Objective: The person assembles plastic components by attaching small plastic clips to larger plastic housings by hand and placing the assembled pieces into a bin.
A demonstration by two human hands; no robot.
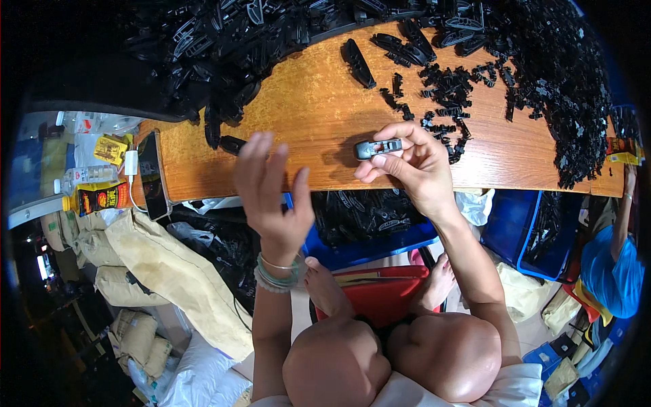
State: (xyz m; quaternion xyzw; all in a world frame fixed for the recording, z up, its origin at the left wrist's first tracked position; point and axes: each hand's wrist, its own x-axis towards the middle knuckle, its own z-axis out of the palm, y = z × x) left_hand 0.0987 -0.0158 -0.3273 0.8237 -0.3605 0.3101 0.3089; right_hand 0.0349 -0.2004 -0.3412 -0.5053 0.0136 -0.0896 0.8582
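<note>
My right hand (424, 169) pinches a small dark plastic part (378, 148) between thumb and fingers, just above the front of the wooden table (305, 102). The part has a rounded end on the left and a slotted, lighter end on the right. Slightly blurred, my left hand (273, 190) hangs over the table's front edge with its fingers apart and nothing in them. Past its fingertips lies a black plastic piece (232, 144). Small black clips (449, 88) are scattered beyond my right hand, and a long black part (357, 63) lies farther back.
Heaps of long black parts (224, 41) and small black pieces (566, 102) cover the table's back and right. A phone (154, 176) and bottles (91, 178) are at the left. Blue crates (369, 254) with black parts stand below the edge. Another person's blue shirt (614, 271) shows far right.
</note>
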